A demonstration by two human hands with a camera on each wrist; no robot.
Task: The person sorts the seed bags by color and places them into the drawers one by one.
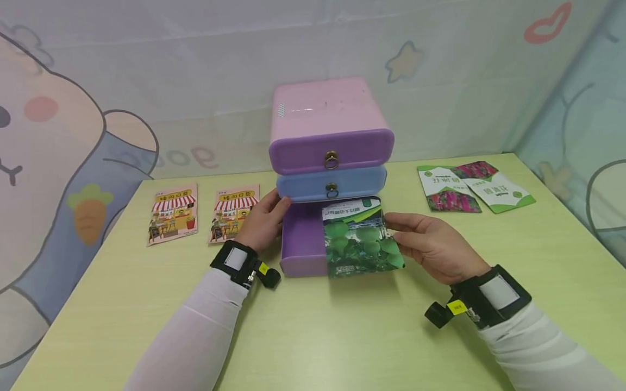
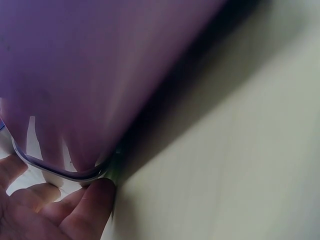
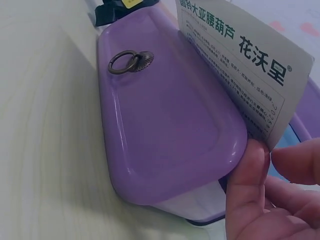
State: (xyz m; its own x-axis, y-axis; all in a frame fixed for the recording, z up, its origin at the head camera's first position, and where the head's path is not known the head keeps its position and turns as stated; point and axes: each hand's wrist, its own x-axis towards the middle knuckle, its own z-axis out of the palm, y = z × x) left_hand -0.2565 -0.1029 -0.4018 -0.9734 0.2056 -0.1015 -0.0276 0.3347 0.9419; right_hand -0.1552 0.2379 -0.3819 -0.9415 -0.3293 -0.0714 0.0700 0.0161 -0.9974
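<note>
A small cabinet [image 1: 323,103] has a pink top, a purple upper drawer [image 1: 298,155] and a blue middle drawer [image 1: 303,187]. Its purple bottom drawer [image 1: 303,266] is pulled out. Across the right part of that drawer lies a green seed packet [image 1: 362,241], overhanging the front. My right hand [image 1: 430,244] pinches the packet's right edge between thumb and finger. In the right wrist view, the packet's white printed side [image 3: 250,60] stands tilted over the drawer front [image 3: 165,120]. My left hand [image 1: 261,222] rests its fingers against the cabinet's left side, with fingertips along its edge in the left wrist view.
Two pink packets with a striped-awning picture, a left one [image 1: 173,214] and one [image 1: 230,212] beside my left hand, lie on the table [image 1: 293,336]. Two flower seed packets overlap at the right, one [image 1: 450,190] partly under another [image 1: 508,193]. A printed cloth [image 1: 215,70] hangs behind.
</note>
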